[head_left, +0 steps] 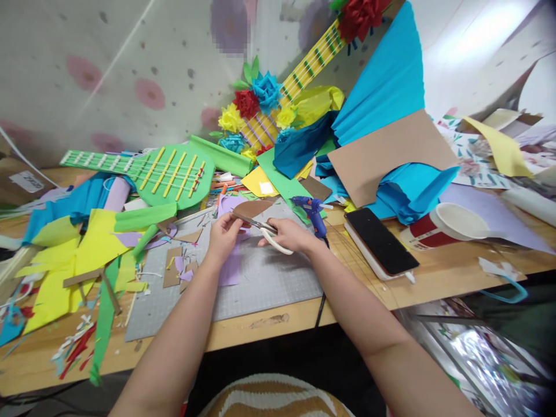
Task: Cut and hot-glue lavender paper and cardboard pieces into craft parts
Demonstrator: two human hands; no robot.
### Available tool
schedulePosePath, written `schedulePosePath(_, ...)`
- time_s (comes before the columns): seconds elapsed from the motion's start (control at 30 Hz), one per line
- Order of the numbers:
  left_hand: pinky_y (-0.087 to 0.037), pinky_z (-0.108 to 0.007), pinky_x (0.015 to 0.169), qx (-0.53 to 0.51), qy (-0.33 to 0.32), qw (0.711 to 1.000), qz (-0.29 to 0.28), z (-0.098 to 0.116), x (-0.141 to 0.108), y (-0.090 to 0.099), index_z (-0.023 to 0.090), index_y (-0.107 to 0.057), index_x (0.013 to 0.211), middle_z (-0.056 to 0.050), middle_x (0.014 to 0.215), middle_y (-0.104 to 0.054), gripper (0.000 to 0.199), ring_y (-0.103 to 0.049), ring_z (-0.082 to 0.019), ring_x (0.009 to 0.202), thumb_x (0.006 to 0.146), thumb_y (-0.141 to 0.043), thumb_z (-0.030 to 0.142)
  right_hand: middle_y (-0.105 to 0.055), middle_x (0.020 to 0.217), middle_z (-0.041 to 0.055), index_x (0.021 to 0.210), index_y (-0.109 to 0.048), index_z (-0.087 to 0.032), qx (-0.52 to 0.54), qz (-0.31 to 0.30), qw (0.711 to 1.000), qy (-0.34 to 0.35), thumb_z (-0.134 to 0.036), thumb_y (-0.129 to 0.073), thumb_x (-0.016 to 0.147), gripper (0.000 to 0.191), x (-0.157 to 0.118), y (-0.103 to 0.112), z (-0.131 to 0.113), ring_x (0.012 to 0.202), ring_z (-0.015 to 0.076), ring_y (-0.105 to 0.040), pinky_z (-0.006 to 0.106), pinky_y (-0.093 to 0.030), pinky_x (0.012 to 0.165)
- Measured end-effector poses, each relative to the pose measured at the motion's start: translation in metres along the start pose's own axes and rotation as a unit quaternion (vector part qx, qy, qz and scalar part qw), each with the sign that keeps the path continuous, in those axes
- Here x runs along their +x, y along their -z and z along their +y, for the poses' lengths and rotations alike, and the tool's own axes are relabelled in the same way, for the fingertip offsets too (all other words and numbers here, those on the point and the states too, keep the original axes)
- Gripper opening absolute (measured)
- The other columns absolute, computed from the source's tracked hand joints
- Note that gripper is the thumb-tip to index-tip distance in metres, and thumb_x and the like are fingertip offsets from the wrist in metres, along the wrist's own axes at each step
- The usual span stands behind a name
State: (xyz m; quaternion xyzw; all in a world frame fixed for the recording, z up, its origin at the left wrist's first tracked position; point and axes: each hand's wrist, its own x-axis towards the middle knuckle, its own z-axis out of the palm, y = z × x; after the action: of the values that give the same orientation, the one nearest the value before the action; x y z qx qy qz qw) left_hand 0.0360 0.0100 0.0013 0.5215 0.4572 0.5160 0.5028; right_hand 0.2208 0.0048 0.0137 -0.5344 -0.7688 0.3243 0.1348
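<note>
My right hand is closed around a pair of white-handled scissors, their blades pointing left toward my other hand. My left hand pinches a brown cardboard piece that lies along the blades; its exact outline is partly hidden. Beneath both hands is a grey cutting mat with a sheet of purple paper on it. Just right of my right hand stands a blue glue gun. Small cardboard and purple scraps lie left of my left hand.
A green paper guitar leans at the back left, and a yellow one with paper flowers behind. Yellow paper spreads at left. A phone, a paper cup and blue crepe paper are at right.
</note>
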Motion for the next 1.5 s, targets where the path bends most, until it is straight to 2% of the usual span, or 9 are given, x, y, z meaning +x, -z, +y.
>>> schedulePosePath(0.17,-0.053,-0.027,0.057,0.001,-0.018,1.0,0.015,0.0,0.001,0.0,0.015,-0.058,0.072,-0.002,0.065,-0.065,0.028,-0.065,-0.016,0.062,0.067,-0.063,0.043,-0.059,0.078,0.0032,0.087,-0.053,-0.018,-0.024,-0.005,1.0,0.003,-0.064,-0.059,0.067,0.05,-0.002,0.003,-0.001,0.068,0.0146,-0.05,0.022,-0.031,0.057)
schedulePosePath(0.43,-0.053,-0.027,0.056,-0.011,-0.016,1.0,0.0,-0.002,-0.001,-0.002,0.015,-0.058,0.073,-0.003,0.064,-0.065,0.033,-0.065,-0.016,0.059,0.066,-0.066,0.047,-0.063,0.087,0.0068,0.093,-0.05,-0.019,-0.05,-0.009,0.999,-0.003,-0.063,-0.06,0.067,0.051,-0.005,0.002,-0.007,0.077,0.0196,-0.057,0.023,-0.033,0.06)
schedulePosePath(1.07,-0.053,-0.026,0.056,-0.02,-0.025,0.999,0.008,-0.002,-0.001,-0.002,0.015,-0.059,0.072,-0.002,0.065,-0.065,0.028,-0.065,-0.015,0.058,0.068,-0.064,0.042,-0.061,0.085,0.0054,0.093,-0.053,-0.017,-0.003,-0.008,1.0,0.005,-0.063,-0.058,0.068,0.052,-0.001,0.0,-0.003,0.072,0.016,-0.054,0.022,-0.034,0.059)
schedulePosePath(1.2,-0.053,-0.026,0.057,-0.018,-0.047,0.998,0.024,-0.001,-0.001,-0.001,0.016,-0.058,0.07,-0.001,0.063,-0.063,0.024,-0.063,-0.013,0.057,0.068,-0.064,0.04,-0.061,0.086,0.0052,0.095,-0.052,-0.018,-0.004,-0.038,0.999,0.019,-0.061,-0.06,0.068,0.051,-0.006,0.004,-0.004,0.073,0.0166,-0.054,0.023,-0.034,0.059)
schedulePosePath(1.3,-0.054,-0.025,0.054,-0.044,-0.069,0.995,0.057,-0.001,0.003,0.004,0.017,-0.056,0.071,0.002,0.063,-0.06,0.022,-0.06,-0.011,0.054,0.07,-0.061,0.039,-0.061,0.089,0.0045,0.093,-0.051,-0.019,-0.005,-0.046,0.999,0.021,-0.059,-0.061,0.067,0.049,-0.008,0.009,0.0,0.075,0.0163,-0.054,0.023,-0.034,0.059)
schedulePosePath(1.4,-0.053,-0.024,0.051,-0.066,-0.087,0.99,0.093,-0.003,0.008,0.012,0.018,-0.053,0.071,0.003,0.064,-0.057,0.02,-0.057,-0.009,0.051,0.072,-0.057,0.038,-0.059,0.084,0.002,0.088,-0.051,-0.019,-0.002,-0.017,1.0,0.013,-0.059,-0.058,0.07,0.044,-0.006,0.013,0.008,0.071,0.0144,-0.051,0.023,-0.033,0.058)
schedulePosePath(1.5,-0.053,-0.025,0.051,-0.056,-0.081,0.991,0.087,-0.004,0.012,0.017,0.018,-0.05,0.067,0.004,0.061,-0.055,0.019,-0.057,-0.01,0.051,0.071,-0.055,0.035,-0.057,0.078,0.0,0.084,-0.052,-0.018,0.053,0.049,0.997,-0.003,-0.056,-0.056,0.071,0.04,-0.001,0.011,0.012,0.069,0.0128,-0.049,0.023,-0.034,0.059)
